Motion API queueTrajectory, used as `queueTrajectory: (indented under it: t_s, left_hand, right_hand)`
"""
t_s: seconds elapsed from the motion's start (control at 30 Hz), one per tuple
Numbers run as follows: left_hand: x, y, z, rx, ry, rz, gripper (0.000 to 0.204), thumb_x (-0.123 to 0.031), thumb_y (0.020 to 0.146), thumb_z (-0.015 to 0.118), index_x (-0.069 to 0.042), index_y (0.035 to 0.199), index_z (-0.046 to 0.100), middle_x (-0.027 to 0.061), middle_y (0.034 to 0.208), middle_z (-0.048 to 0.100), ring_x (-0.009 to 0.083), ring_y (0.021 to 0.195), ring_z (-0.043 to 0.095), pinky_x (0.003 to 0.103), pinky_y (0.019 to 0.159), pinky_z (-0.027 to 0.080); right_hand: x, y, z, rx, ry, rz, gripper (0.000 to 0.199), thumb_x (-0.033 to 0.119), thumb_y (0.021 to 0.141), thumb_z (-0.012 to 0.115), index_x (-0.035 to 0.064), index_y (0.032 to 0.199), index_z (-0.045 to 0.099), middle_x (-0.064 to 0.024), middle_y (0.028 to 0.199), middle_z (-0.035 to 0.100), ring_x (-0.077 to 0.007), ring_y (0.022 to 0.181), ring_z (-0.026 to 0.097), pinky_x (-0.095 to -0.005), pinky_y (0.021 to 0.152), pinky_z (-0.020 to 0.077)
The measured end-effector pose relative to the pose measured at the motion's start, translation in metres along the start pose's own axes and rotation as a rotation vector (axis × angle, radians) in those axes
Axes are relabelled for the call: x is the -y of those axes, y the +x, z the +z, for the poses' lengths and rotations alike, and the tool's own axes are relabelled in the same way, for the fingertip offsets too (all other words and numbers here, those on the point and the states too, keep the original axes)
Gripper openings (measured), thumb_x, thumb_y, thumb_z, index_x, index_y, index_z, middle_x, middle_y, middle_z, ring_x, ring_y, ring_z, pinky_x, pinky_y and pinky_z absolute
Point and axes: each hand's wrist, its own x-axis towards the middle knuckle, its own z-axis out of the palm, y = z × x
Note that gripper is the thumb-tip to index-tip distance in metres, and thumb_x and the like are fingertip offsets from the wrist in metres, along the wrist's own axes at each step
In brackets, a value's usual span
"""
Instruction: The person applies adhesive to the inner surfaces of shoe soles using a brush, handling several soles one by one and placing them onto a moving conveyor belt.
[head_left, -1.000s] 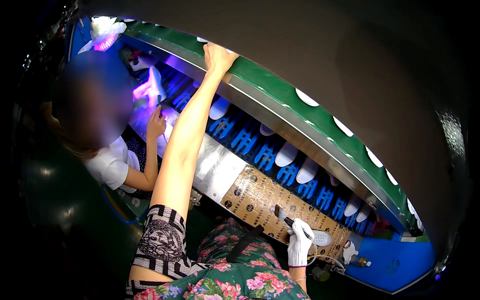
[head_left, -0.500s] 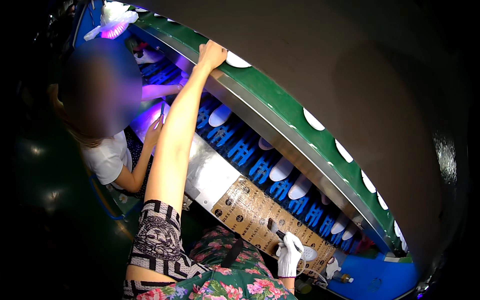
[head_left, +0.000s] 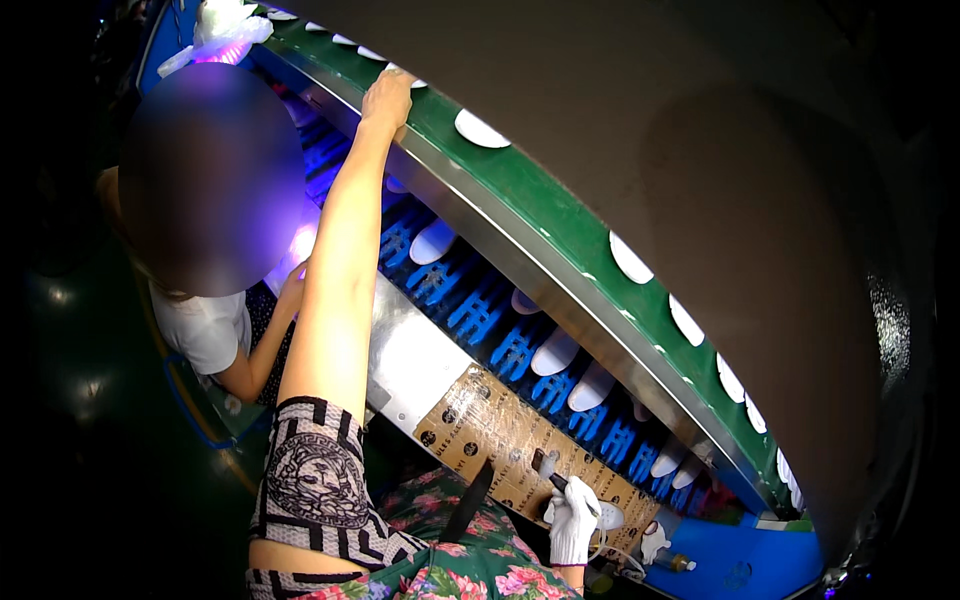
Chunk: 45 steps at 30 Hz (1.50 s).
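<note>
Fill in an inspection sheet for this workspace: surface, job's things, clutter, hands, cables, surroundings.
Surface: bare metal ledge, partly covered with brown cardboard.
Job's things: brush over the cardboard; pale dotted piece; white rounded pieces along the green belt.
Clutter: small bottle and white item near the cardboard's right end.
Hands: bare left hand at the belt, grip unclear; gloved right hand holds the brush.
Cables: pale cord or tube beside the glove.
Surroundings: co-worker's white sleeve at left; blue rack behind the ledge.
</note>
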Motion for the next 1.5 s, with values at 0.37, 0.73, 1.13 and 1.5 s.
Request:
queueTrajectory:
  t_s: [0.37, 0.73, 1.13, 1.5]
  left_hand:
    - [0.010, -0.104, -0.023, -0.441, -0.162, 0.174, 0.026, 0.001, 0.086, 0.055, -0.007, 0.105, 0.071, 0.0154, 0.121, 0.058, 0.0397, 0.122, 0.049, 0.046, 0.103, 0.042]
    - [0.007, -0.302, -0.149, -0.292, -0.712, -0.033, 0.017, 0.003, 0.084, 0.059, 0.003, 0.099, 0.067, 0.0124, 0.112, 0.052, 0.0213, 0.102, 0.058, 0.028, 0.076, 0.053]
    - [-0.067, -0.405, -0.163, 0.050, -1.178, -0.400, 0.038, 0.000, 0.091, 0.058, -0.002, 0.129, 0.059, 0.0084, 0.122, 0.064, 0.0161, 0.118, 0.056, 0.031, 0.104, 0.041]
    - [-0.164, -0.550, -0.085, 1.011, -1.528, -0.912, 0.032, -0.025, 0.100, 0.054, 0.001, 0.117, 0.064, 0.0062, 0.104, 0.069, 0.0125, 0.089, 0.066, 0.028, 0.080, 0.054]
  right_hand:
    - [0.020, 0.000, 0.037, 0.170, 0.197, 0.099, 0.022, 0.008, 0.089, 0.065, -0.0006, 0.109, 0.063, -0.0091, 0.099, 0.065, -0.0170, 0.080, 0.058, -0.0285, 0.068, 0.0463]
    - [0.026, 0.010, 0.033, 0.238, 0.260, 0.065, 0.027, 0.010, 0.089, 0.067, -0.0019, 0.112, 0.064, -0.0086, 0.101, 0.065, -0.0150, 0.082, 0.056, -0.0264, 0.070, 0.0445]
    - [0.064, -0.036, 0.045, 0.440, 0.360, 0.014, 0.024, 0.013, 0.084, 0.071, 0.0034, 0.105, 0.063, -0.0090, 0.101, 0.066, -0.0185, 0.088, 0.062, -0.0295, 0.072, 0.0496]
    - [0.075, -0.073, 0.027, 0.552, 0.118, -0.187, 0.019, 0.003, 0.083, 0.068, -0.0009, 0.100, 0.063, -0.0130, 0.101, 0.064, -0.0197, 0.082, 0.065, -0.0284, 0.072, 0.0550]
